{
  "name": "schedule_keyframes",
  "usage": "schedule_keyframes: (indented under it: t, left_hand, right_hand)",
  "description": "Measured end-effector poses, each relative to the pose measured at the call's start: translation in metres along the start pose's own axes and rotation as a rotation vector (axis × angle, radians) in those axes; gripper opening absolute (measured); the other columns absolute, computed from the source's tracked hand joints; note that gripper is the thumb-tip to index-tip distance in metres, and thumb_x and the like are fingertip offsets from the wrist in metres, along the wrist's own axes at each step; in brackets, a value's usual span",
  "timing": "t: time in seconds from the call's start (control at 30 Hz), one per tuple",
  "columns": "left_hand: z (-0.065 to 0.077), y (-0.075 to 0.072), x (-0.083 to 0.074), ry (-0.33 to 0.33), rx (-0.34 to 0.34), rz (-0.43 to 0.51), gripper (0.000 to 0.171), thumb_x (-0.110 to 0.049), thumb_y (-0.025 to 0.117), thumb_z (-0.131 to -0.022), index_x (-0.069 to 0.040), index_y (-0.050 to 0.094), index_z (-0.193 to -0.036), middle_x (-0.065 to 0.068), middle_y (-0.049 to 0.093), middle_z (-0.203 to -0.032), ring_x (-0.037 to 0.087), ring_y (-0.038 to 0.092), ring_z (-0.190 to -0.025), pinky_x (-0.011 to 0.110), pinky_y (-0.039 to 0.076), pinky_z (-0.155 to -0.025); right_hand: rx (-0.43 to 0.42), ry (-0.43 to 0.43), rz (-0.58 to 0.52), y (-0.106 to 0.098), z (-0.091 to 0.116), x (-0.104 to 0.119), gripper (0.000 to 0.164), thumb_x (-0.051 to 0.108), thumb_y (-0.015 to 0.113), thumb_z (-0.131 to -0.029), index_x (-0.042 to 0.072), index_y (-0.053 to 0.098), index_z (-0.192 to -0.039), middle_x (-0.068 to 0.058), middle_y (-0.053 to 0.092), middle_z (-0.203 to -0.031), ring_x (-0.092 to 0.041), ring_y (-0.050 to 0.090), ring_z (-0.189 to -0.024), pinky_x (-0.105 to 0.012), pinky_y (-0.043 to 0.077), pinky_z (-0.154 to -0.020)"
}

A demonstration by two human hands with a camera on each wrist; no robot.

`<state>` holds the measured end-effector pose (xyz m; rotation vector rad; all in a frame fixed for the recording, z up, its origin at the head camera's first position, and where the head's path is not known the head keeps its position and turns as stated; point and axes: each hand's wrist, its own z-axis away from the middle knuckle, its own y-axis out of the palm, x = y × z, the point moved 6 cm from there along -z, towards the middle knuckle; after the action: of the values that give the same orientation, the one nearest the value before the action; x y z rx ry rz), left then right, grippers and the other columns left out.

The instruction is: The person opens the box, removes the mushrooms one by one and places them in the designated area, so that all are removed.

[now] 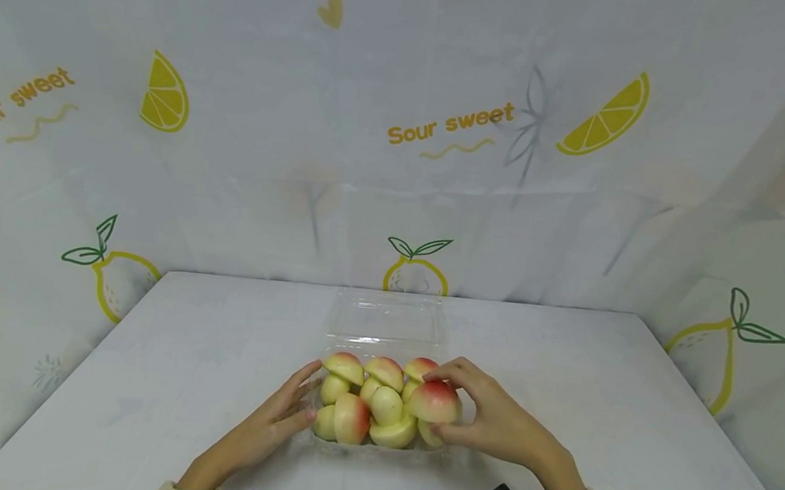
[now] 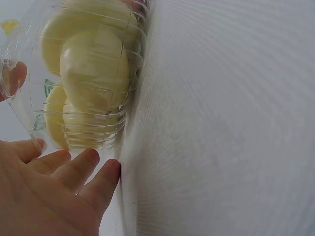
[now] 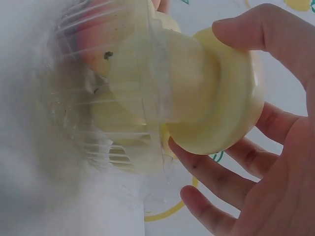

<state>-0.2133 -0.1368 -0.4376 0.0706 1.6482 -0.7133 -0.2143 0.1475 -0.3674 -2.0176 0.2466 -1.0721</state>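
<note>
A clear plastic clamshell box (image 1: 340,444) holds several mushroom-shaped pieces with yellow-green stems; some caps are blushed red. My right hand (image 1: 490,413) grips one toy-like mushroom (image 1: 435,401) by its cap, at the box's right end. In the right wrist view, thumb and fingers lie around the cap of this mushroom (image 3: 236,98), its stem pointing into the box. My left hand (image 1: 277,414) is at the box's left end. The left wrist view shows its fairly straight fingers (image 2: 78,169) against the clear end wall, with the thumb (image 2: 15,78) by the rim.
The box's transparent lid (image 1: 387,318) lies opened back toward the far table edge. Under everything is a white table (image 1: 215,354). A white curtain (image 1: 264,187) printed with lemons hangs behind and at both sides.
</note>
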Motion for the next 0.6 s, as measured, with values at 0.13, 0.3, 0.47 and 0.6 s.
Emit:
schedule_keyframes:
  t: [0.13, 0.3, 0.47, 0.6]
  left_hand:
    - [0.001, -0.001, 0.001, -0.003, -0.003, 0.002, 0.070, -0.023, 0.047, -0.104, -0.008, 0.007, -0.160, 0.024, 0.009, -0.165, 0.053, 0.017, -0.148, 0.069, 0.025, -0.114]
    - [0.001, -0.001, 0.001, -0.001, -0.006, 0.001, 0.069, -0.022, 0.047, -0.104, -0.009, 0.008, -0.160, 0.023, 0.010, -0.165, 0.053, 0.017, -0.148, 0.069, 0.025, -0.114]
    - [0.001, -0.001, 0.001, -0.003, -0.003, 0.000, 0.069, -0.023, 0.047, -0.105, -0.009, 0.007, -0.160, 0.023, 0.008, -0.165, 0.053, 0.016, -0.148, 0.068, 0.024, -0.115]
    - [0.001, 0.000, 0.000, -0.009, -0.003, 0.000, 0.069, -0.023, 0.046, -0.105, -0.009, 0.007, -0.160, 0.023, 0.008, -0.165, 0.054, 0.016, -0.147, 0.069, 0.024, -0.115]
  right_hand:
    - [-0.039, -0.014, 0.004, -0.006, 0.001, 0.001, 0.052, 0.009, 0.079, -0.077, 0.019, 0.061, -0.124, 0.008, 0.059, -0.119, -0.007, 0.058, -0.107, -0.027, 0.052, -0.095]
    - [-0.088, -0.062, 0.017, -0.012, 0.000, 0.003, 0.054, 0.000, 0.077, -0.075, 0.019, 0.062, -0.123, 0.007, 0.060, -0.117, -0.007, 0.059, -0.105, -0.024, 0.052, -0.093]
    - [-0.124, -0.052, 0.008, -0.018, 0.001, 0.001, 0.055, 0.000, 0.078, -0.076, 0.020, 0.061, -0.125, 0.006, 0.061, -0.118, -0.007, 0.059, -0.107, -0.025, 0.053, -0.094]
    - [-0.145, -0.029, 0.002, -0.022, 0.002, -0.002, 0.054, 0.001, 0.078, -0.079, 0.018, 0.060, -0.128, 0.004, 0.063, -0.121, -0.005, 0.061, -0.105, -0.024, 0.054, -0.090]
